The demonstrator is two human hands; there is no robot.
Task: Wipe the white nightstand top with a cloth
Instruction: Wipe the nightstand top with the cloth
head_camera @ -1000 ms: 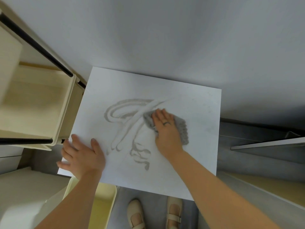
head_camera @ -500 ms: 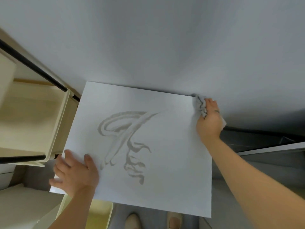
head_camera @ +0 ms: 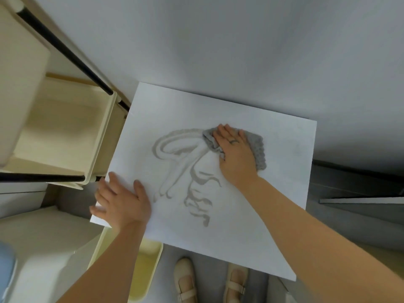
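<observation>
The white nightstand top (head_camera: pixel 273 215) fills the middle of the head view, seen from above. Grey wet streaks (head_camera: pixel 177 162) curl across its centre-left. A grey knitted cloth (head_camera: pixel 256 147) lies flat on the top, right of the streaks' upper end. My right hand (head_camera: pixel 235 154) presses down on the cloth with fingers spread; a ring shows on one finger. My left hand (head_camera: pixel 121 202) rests flat on the front-left corner of the top, fingers apart, holding nothing.
A cream shelf unit with black rails (head_camera: pixel 65 132) stands close against the nightstand's left side. A pale yellow bin (head_camera: pixel 146 272) sits below the front-left corner. My two beige shoes (head_camera: pixel 209 283) stand on the grey floor. The white wall (head_camera: pixel 218 40) is behind.
My right hand swept the cloth from the middle out to the back-right corner, then back to the upper end of the wet streaks. My left hand stayed on the front-left corner.
</observation>
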